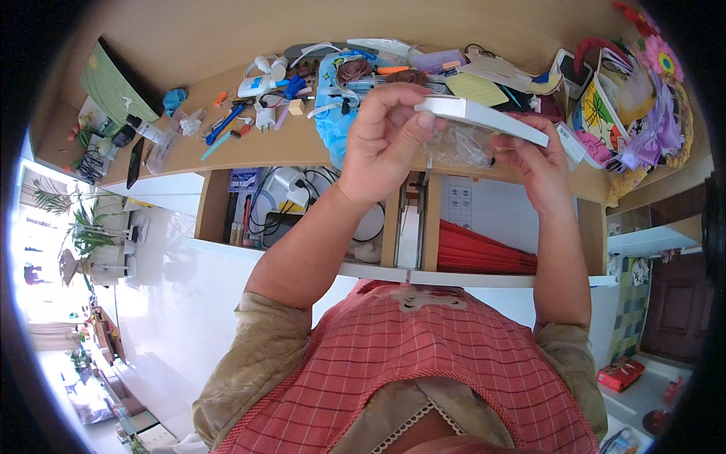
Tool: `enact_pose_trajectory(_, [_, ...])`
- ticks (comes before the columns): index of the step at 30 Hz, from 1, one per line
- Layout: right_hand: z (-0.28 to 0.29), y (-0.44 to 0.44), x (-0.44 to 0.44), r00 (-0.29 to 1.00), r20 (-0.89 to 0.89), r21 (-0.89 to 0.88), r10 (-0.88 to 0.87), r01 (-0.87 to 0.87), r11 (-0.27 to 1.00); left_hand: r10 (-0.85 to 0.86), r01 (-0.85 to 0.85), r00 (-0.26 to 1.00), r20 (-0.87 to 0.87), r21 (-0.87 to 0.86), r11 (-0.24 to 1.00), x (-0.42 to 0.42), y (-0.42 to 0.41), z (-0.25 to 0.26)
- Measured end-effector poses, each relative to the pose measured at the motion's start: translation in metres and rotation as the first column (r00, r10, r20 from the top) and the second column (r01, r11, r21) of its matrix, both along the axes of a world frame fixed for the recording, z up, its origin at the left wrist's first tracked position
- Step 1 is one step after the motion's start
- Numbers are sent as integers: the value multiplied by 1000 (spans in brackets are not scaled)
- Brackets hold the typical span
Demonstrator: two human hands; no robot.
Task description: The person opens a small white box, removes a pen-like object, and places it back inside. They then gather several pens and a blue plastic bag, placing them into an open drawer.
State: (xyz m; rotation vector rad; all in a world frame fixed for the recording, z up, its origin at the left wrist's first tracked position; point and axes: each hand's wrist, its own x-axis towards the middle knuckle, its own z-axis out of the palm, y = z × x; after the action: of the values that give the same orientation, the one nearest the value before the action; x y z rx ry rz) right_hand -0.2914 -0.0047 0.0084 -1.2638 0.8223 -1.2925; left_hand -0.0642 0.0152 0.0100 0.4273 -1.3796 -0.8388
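Between both hands I hold a flat white box (pixel 492 115) over the wooden desk top. My left hand (pixel 385 139) grips its left end with thumb and fingers. At the right end, the fingers of my right hand (pixel 536 156) hold it from underneath and behind. Clear crumpled plastic wrap (pixel 460 144) shows on the desk just below the box. A light blue plastic bag (pixel 330 133) lies behind my left hand. A yellow lined notepad (pixel 476 89) and loose papers lie beyond the box.
Two drawers stand pulled out beneath the desk; the left one holds cables and a white charger (pixel 288 179), the right a red folded item (pixel 482 249). Pens, small tools and a white plug (pixel 265 116) are scattered at left. A colourful bag (pixel 598 125) stands at right.
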Motion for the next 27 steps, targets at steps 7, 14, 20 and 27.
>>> enact_pose_trajectory(7, [-10,-12,-11,944,-147,-552,-295,169,817,-217,387,892,-397,419,821,3,-1,4])
enact_pose_trajectory(14, [-1,-5,-8,900,-209,-744,-382,107,659,-365,577,803,-471,463,673,10,-5,6])
enact_pose_trajectory(20, [4,-5,-13,883,-256,-796,-393,38,604,-378,534,842,-386,492,687,17,-15,-4])
enact_pose_trajectory(27, [19,2,-18,809,-377,-819,-450,-64,571,-280,373,928,-247,596,711,19,-9,3])
